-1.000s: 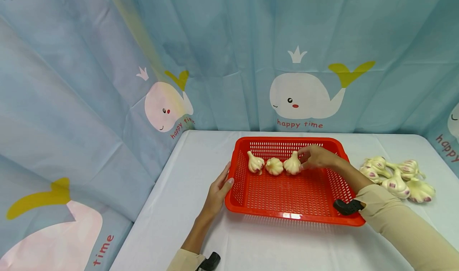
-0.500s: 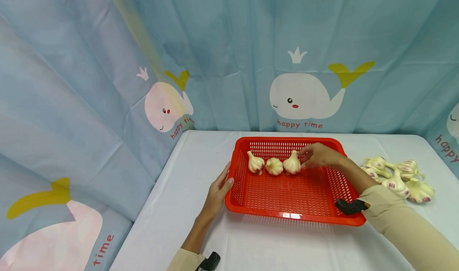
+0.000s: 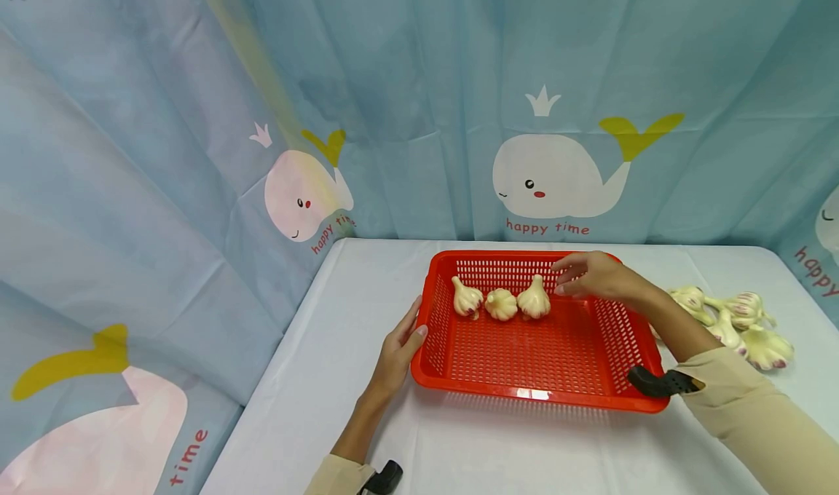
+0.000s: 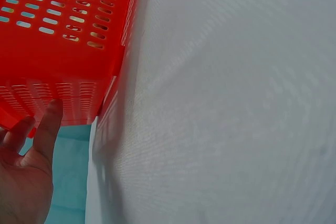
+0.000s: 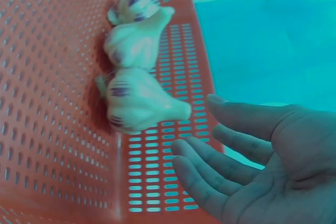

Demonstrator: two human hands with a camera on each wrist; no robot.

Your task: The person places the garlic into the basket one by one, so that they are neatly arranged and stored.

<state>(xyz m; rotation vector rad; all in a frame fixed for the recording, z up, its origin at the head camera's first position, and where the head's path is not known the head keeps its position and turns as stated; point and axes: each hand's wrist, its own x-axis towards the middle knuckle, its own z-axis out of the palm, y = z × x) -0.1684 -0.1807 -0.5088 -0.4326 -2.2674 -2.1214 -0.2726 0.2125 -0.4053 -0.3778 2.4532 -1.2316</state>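
In the head view, three pale garlic bulbs stand in a row along the back of a red plastic basket: a left bulb, a middle one and a right one. My right hand hovers over the basket's back right, fingers loosely bent and apart. The right wrist view shows nothing in this hand, with a gap between its fingertips and the nearest bulb. My left hand rests against the basket's left side, fingers fairly straight, thumb at the rim.
Several more garlic bulbs lie in a pile on the white-covered table, right of the basket and partly behind my right forearm. A blue curtain with whale prints hangs behind and to the left.
My right hand has come away from the right garlic bulb, moving up and to the right. That bulb stays upright in the basket. My left hand and the basket have not visibly moved.
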